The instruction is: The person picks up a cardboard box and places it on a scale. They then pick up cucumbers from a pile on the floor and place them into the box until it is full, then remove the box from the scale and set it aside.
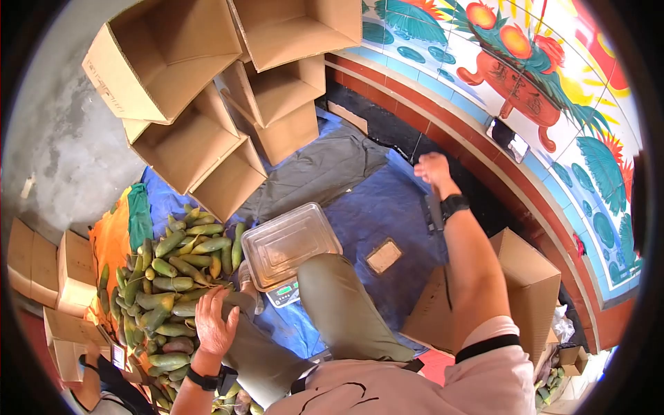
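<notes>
My left hand (pixel 215 323) is over the near right side of a heap of green, cucumber-like vegetables (pixel 176 285), its fingers apart and nothing in them. Out to the right, my right hand (pixel 432 169) is raised over the edge of the blue sheet (pixel 387 207); its fingers look curled, and whether they hold anything is too small to tell. Between my hands, a clear plastic tub (pixel 290 243) rests on a scale (pixel 284 294) with a lit green display. A small tan rectangular piece (pixel 384 256) lies on the sheet.
Open cardboard boxes (pixel 169 62) are stacked at the back left. Another open box (pixel 529 277) stands at my right. A low tiled ledge (pixel 484 145) with a phone (pixel 508 140) runs along the painted wall. Another person's arm (pixel 88 380) shows at the lower left.
</notes>
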A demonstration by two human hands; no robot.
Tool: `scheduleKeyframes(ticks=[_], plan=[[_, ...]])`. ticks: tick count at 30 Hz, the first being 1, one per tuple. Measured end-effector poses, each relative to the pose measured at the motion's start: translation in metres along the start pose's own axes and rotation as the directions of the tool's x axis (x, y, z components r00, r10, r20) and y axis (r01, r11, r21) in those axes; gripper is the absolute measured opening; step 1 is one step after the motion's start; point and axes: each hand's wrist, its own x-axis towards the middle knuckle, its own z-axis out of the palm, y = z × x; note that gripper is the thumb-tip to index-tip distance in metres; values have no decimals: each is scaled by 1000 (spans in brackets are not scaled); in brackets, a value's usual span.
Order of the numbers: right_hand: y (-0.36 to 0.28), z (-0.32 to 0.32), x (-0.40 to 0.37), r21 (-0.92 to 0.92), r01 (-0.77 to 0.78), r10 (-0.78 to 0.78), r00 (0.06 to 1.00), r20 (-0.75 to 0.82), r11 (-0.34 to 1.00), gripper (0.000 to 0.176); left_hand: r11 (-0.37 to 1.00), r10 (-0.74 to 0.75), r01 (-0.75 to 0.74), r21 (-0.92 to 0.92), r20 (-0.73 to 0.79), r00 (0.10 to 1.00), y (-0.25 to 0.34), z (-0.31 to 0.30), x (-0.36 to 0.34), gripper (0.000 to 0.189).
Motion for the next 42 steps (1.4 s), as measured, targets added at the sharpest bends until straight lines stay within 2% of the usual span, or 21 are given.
scheduleKeyframes(ticks=[1, 2, 3, 5, 7, 8, 9, 10, 12, 15, 19, 21, 28, 31, 33, 34, 36, 37, 39, 40, 42], plan=[[51, -3, 12, 135, 12, -12, 1000, 6, 991, 18, 1000, 0, 0, 0, 7, 1000, 0, -1, -1, 44], [120, -22, 52, 135, 9, -10, 1000, 4, 991, 18, 1000, -19, 19, -3, -12, 1000, 2, -4, -1, 44], [189, -22, 80, -719, 91, -48, 996, 79, 689, 20, 999, -37, 37, -5, -29, 999, 2, -6, -1, 44], [170, -20, 5, -987, 157, 85, 983, 160, 42, 20, 999, -46, 46, -10, -38, 998, -2, -7, -3, 46], [216, -33, -19, -993, 88, 161, 984, 75, -75, 21, 997, -75, 75, -13, -26, 997, 0, -8, -3, 47], [301, -67, -19, -994, 83, 168, 983, 69, -74, 21, 998, -63, 63, -2, -27, 998, -1, -7, -3, 47], [359, -71, 0, -826, -357, 121, 933, -339, 437, 23, 998, -59, 59, -3, -20, 998, 0, -7, -2, 47], [338, -87, -48, -824, -364, 127, 930, -344, 434, 23, 998, -63, 63, 0, -8, 998, 1, -7, -1, 47], [232, -57, -103, -562, -568, 197, 787, -585, 601, 25, 997, -78, 78, -5, 7, 997, 2, -7, 0, 47], [250, -76, -127, -615, -512, 96, 809, -580, 599, 24, 997, -76, 76, -5, 19, 997, 3, -6, 3, 47], [277, -83, -133, -682, -463, 64, 849, -524, 567, 21, 997, -78, 77, 17, 40, 996, 6, -3, 5, 46], [286, -79, -133, -727, -405, -30, 863, -504, 555, 20, 997, -73, 72, 26, 44, 996, 7, -2, 6, 46], [282, -81, -138, -774, -326, 9, 924, -383, 543, 21, 995, -81, 78, 66, 52, 995, 11, 0, 5, 46], [298, -84, -135, -850, -253, -51, 949, -311, 463, 20, 993, -75, 70, 95, 50, 996, 8, 2, 3, 45], [306, -86, -133, -933, -150, -61, 982, -179, 327, 21, 991, -70, 64, 116, 45, 997, 8, 2, 3, 45], [303, -84, -134, -933, -146, -60, 983, -175, 329, 21, 992, -68, 63, 113, 44, 997, 8, 2, 4, 45], [295, -85, -139, -979, -102, 36, 995, -97, 177, 29, 992, -71, 66, 111, 41, 997, 8, 2, 3, 45], [281, -84, -143, -979, -98, 36, 995, -93, 177, 29, 991, -73, 67, 117, 47, 996, 7, 2, 3, 44], [252, -79, -151, -999, -16, 170, 985, -22, -38, 25, 990, -77, 70, 125, 54, 996, 8, 2, 3, 44], [250, -78, -152, -999, -13, 172, 985, -19, -37, 25, 990, -74, 68, 123, 50, 996, 8, 2, 4, 44], [249, -76, -154, -981, 38, 263, 965, -14, -191, 29, 990, -73, 67, 122, 50, 996, 9, 1, 4, 43]])
